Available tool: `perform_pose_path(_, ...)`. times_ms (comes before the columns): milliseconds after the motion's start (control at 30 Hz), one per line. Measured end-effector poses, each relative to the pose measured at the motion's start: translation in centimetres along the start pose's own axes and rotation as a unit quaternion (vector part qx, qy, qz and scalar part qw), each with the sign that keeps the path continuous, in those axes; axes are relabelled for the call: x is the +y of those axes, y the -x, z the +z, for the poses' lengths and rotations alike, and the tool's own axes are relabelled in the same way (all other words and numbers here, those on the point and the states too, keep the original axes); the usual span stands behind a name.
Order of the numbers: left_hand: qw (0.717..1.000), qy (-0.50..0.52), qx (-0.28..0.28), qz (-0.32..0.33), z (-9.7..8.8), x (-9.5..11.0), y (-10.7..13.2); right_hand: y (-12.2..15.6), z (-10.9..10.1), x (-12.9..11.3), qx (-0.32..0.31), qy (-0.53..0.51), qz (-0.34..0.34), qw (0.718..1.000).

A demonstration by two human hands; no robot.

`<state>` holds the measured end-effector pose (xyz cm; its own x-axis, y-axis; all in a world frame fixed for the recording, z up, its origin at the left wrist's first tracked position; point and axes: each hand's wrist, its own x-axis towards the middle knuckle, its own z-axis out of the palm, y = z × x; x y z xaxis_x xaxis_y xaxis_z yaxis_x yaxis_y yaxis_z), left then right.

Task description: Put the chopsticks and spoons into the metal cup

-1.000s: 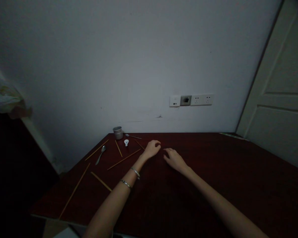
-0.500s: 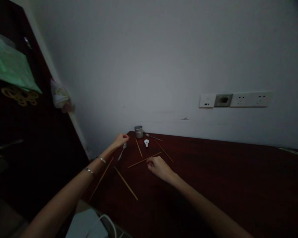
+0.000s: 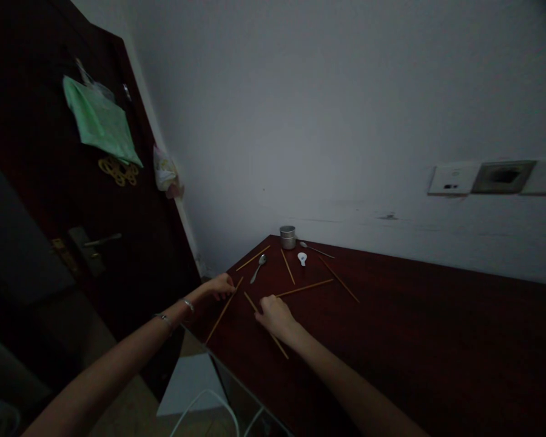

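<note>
My left hand has curled fingers, its thumb and forefinger at the upper part of a wooden chopstick by the table's left edge. My right hand is closed over the middle of another chopstick; its fingertips are partly hidden. Just beyond it lies a slanting chopstick. Further off are a metal spoon, a chopstick along the left edge, an upright chopstick, a small white spoon and a chopstick to the right.
A metal cup stands at the table's far corner, next to a long-handled spoon near the wall. Below the left edge are a white box and a white cable. A dark door stands at left; sockets are on the wall.
My left hand has drawn back from the far left edge, uncovering a chopstick there, to the nearer one. My right hand has moved nearer and left onto another chopstick. The view turned left.
</note>
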<state>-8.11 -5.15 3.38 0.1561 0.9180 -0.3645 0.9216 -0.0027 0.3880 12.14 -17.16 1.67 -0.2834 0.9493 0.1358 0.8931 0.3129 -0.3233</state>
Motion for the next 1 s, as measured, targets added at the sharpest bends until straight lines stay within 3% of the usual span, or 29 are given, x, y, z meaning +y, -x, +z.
perform_pose_path(533,0.998,-0.014,0.064,-0.015,1.9,0.7,-0.1,-0.2,1.9,-0.3,0.038,0.035,0.010,0.999)
perform_pose_path(733,0.993,0.099,0.057,-0.019,-0.4,1.5,0.7,0.6,0.0,0.2,0.036,-0.008,0.044,0.998)
perform_pose_path(867,0.976,0.210,0.023,0.049,-3.1,3.9,1.5,1.2,-2.6,2.4,0.077,-0.087,0.073,0.991)
perform_pose_path(1000,0.952,0.274,-0.010,0.139,-4.6,8.7,3.1,2.0,-5.2,6.2,0.138,-0.228,0.093,0.959)
